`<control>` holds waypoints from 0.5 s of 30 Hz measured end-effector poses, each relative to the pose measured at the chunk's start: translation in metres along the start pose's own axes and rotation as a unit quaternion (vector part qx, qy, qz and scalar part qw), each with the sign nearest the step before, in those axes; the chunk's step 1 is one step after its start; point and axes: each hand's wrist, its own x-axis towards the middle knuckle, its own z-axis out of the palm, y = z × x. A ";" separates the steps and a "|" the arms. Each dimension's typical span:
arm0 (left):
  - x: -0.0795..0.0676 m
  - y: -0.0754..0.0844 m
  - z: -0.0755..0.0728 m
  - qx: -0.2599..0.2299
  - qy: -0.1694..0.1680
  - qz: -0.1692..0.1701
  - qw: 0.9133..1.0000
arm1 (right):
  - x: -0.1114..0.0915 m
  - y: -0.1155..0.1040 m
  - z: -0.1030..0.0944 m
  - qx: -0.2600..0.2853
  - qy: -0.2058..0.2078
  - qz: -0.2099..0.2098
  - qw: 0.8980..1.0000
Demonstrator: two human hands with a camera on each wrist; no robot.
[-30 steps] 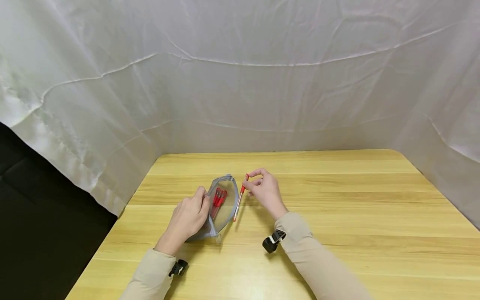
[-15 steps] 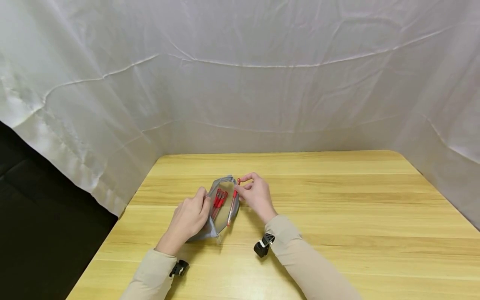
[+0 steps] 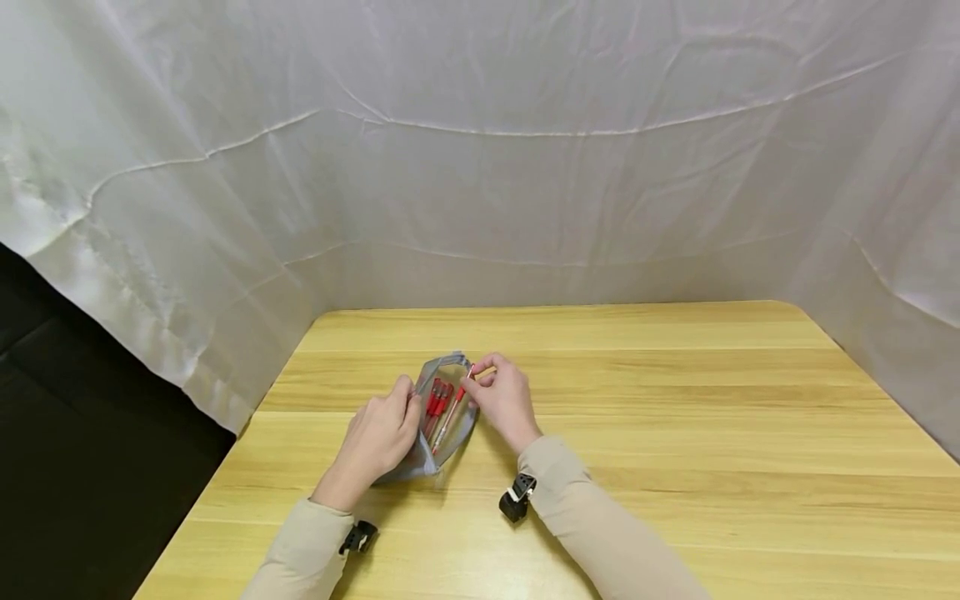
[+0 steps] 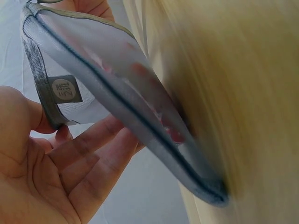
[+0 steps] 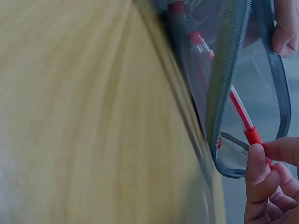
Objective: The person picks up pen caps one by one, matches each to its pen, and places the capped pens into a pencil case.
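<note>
A grey zip pouch [image 3: 408,472] with see-through mesh sides stands open on the table. My left hand [image 3: 381,429] pinches its near-left rim; in the left wrist view a small dark label [image 4: 65,89] shows beside the thumb. Between the thumb and fingers of my right hand [image 3: 504,402] is a red pen [image 3: 452,415], held by its red end. The pen slants down through the pouch's mouth, its clear barrel inside, as the right wrist view also shows. Several other red pens [image 3: 437,400] lie within the pouch, seen blurred through the mesh in the left wrist view.
The wooden table [image 3: 675,417] reaches out to the right and behind the pouch. A pale cloth curtain [image 3: 570,183] hangs along the back and sides. Dark material [image 3: 82,450] lies beyond the table's left edge. Each wrist wears a black strap-on camera [image 3: 517,497].
My right hand has moved left with the red pen, bringing it from beside the pouch over the rim and into its mouth. The left hand has kept its place on the rim.
</note>
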 end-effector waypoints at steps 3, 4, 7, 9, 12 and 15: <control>0.000 0.000 0.000 0.002 0.000 -0.001 1.000 | 0.000 0.002 0.003 -0.011 -0.004 -0.001 1.000; 0.000 0.000 0.000 0.002 0.001 -0.001 1.000 | 0.000 0.002 0.004 -0.013 -0.005 -0.001 1.000; 0.000 0.000 0.000 0.005 0.003 0.001 1.000 | 0.000 0.003 0.006 -0.017 -0.008 -0.001 1.000; 0.000 0.000 0.000 0.006 0.003 0.002 1.000 | 0.000 0.003 0.007 -0.022 -0.008 -0.003 1.000; 0.000 0.000 0.000 0.005 0.003 0.003 1.000 | 0.002 0.003 0.008 -0.032 -0.006 -0.009 0.999; 0.000 0.001 0.000 0.004 0.000 0.002 1.000 | 0.002 0.003 0.008 -0.035 -0.006 -0.011 0.999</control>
